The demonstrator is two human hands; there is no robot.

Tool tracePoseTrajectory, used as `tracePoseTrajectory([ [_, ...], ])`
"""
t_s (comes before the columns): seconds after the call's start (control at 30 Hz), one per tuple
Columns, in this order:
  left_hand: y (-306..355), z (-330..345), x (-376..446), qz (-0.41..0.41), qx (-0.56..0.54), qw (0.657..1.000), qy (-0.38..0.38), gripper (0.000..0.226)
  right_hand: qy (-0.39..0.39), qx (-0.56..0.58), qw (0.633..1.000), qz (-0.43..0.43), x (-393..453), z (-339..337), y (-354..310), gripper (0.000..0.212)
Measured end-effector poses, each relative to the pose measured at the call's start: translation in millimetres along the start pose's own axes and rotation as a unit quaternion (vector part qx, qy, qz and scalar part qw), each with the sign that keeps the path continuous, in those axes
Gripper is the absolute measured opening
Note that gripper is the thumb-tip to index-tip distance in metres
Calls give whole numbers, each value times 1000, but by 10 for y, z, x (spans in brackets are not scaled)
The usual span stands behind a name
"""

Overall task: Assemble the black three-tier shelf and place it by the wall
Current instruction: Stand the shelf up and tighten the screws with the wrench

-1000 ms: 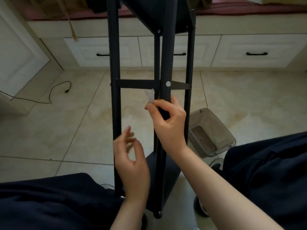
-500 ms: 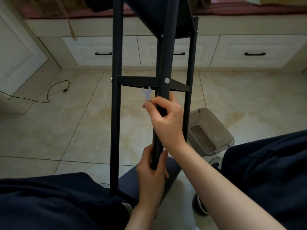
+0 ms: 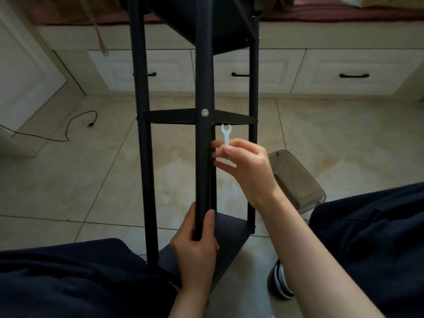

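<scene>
The black three-tier shelf (image 3: pixel 203 65) lies tipped between my knees, its posts running away from me toward the drawers. A silver bolt head (image 3: pixel 205 112) shows on the near post at the middle tier's crossbar. My left hand (image 3: pixel 197 246) grips the lower part of that near post, just above the bottom tier panel. My right hand (image 3: pixel 246 166) is right of the post and pinches a small white wrench (image 3: pixel 226 135), its open jaw pointing up just under the crossbar.
A clear grey plastic bin (image 3: pixel 298 180) lies on the tile floor right of the shelf. White drawers with black handles (image 3: pixel 354 75) line the far wall. A black cable (image 3: pixel 68 125) trails on the floor at left. My dark-trousered legs flank the shelf.
My left hand came in and took hold of the near post. My right hand let go of the post and moved to its right side with the wrench. The shelf turned a little.
</scene>
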State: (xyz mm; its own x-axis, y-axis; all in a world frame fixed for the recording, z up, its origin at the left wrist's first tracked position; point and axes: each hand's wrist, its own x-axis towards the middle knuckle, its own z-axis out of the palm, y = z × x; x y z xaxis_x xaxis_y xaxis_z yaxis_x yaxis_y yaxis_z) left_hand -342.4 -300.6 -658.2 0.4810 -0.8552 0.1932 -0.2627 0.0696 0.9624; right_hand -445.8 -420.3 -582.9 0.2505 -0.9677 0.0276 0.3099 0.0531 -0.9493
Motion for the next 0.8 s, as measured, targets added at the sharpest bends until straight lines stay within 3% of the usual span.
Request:
tracePoseTrajectory([
  [0.2,-47,-31,16,6,2,1000,-2,18,43,-164,985,31,45,12,62,20],
  [0.3,-54,-37,18,-5,-6,1000,0,11,39,-221,974,20,99,73,17,18],
  [0.5,-91,-42,36,-27,-33,999,11,37,33,-294,955,21,222,148,-113,18],
  [0.8,-90,-52,42,-26,-44,999,17,44,8,-333,942,23,301,159,-152,22],
])
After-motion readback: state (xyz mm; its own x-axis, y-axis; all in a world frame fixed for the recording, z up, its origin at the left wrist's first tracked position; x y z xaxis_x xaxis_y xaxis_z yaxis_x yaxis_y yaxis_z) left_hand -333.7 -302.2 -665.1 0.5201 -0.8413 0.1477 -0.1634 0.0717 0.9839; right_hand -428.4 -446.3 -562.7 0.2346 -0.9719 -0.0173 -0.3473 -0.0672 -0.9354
